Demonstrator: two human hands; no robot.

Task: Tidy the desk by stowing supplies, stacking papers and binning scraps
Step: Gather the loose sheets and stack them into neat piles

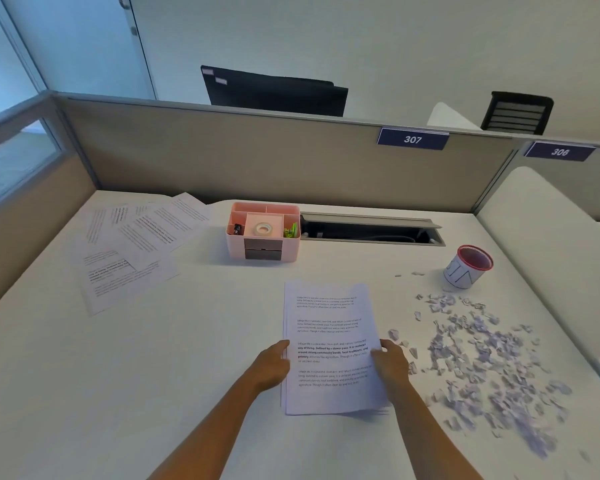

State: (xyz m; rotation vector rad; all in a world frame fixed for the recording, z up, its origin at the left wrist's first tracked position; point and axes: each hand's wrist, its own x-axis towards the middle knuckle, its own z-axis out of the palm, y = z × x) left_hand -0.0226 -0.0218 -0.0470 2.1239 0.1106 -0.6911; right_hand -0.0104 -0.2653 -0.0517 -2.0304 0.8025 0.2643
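A small stack of printed papers (329, 327) lies in front of me on the white desk (187, 341). My left hand (272, 367) grips its left edge and my right hand (392, 363) grips its right edge. Several more printed sheets (136, 244) lie fanned out at the far left. A pink desk organizer (262, 252) holds a tape roll (263, 229), dark clips and green items. Torn paper scraps (482, 355) are scattered over the right side. A small red-rimmed bin (468, 268) stands upright beyond the scraps.
A grey partition (257, 157) bounds the desk's far side and left. An open cable tray (371, 230) is sunk into the desk beside the organizer. A white divider (548, 258) borders the right. A monitor back (274, 91) and chair (516, 112) rise behind the partition.
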